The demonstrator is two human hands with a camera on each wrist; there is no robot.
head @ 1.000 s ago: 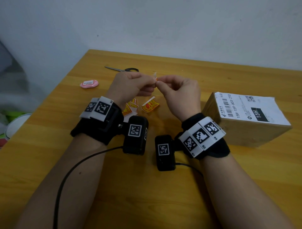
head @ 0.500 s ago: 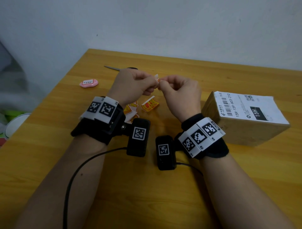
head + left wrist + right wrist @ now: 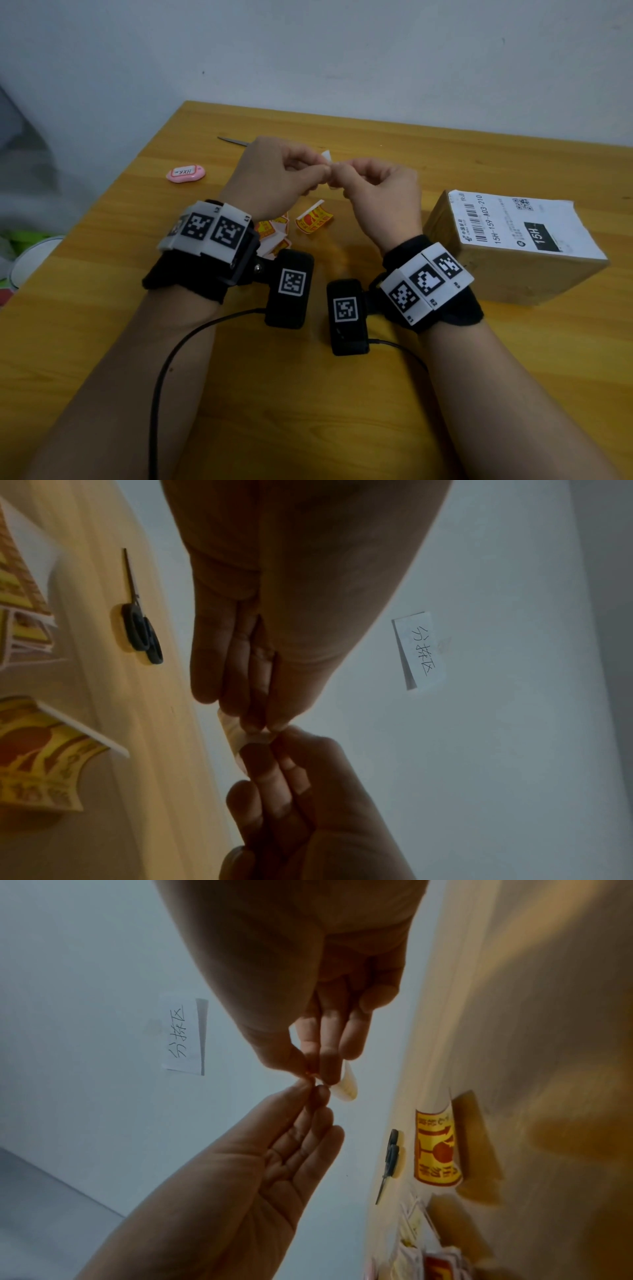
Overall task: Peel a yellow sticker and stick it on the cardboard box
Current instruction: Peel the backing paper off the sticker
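Above the wooden table, the left hand and right hand pinch a small curled sticker, its printed face hidden. The brown cardboard box, label reading "15H-159-A03-210", sits right. The black-handled scissors are half hidden.

Both hands pinching sticker (scissors beyond)

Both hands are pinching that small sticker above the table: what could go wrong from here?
1. The sticker is tiny and pinched between the left hand and right hand; it may curl onto a finger or tear.
2. The cardboard box has a shipping label covering its top, so the sticker might land on it.
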